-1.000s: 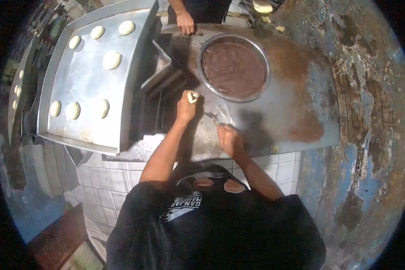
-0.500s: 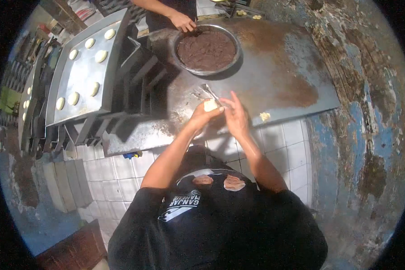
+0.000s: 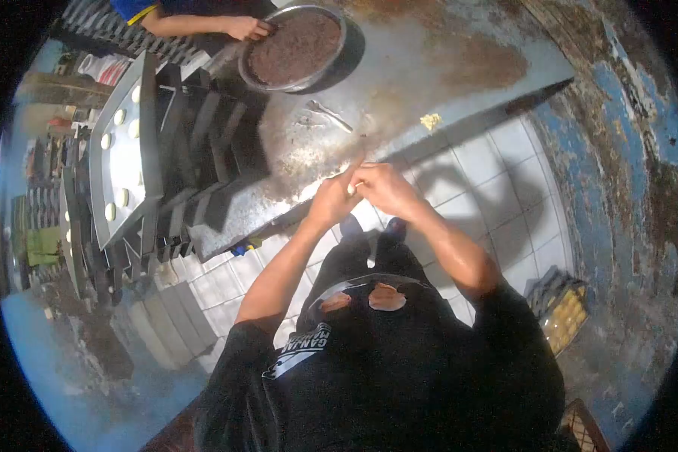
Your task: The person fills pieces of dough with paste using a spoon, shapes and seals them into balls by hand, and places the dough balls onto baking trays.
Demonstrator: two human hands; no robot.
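My left hand and my right hand meet over the near edge of the metal worktable, both closed around a small pale piece of dough that is mostly hidden between the fingers. A fork lies on the table just beyond my hands. Farther back stands a round metal bowl of dark brown filling.
Another person's hand rests at the bowl's rim. A metal tray with several dough balls sits on a rack at the left. A dough scrap lies on the table's right. White tiled floor lies below; a crate stands at right.
My hands have drawn back from the table to its near edge, both now closed over the dough. The fork has been left on the table. The view has tilted down.
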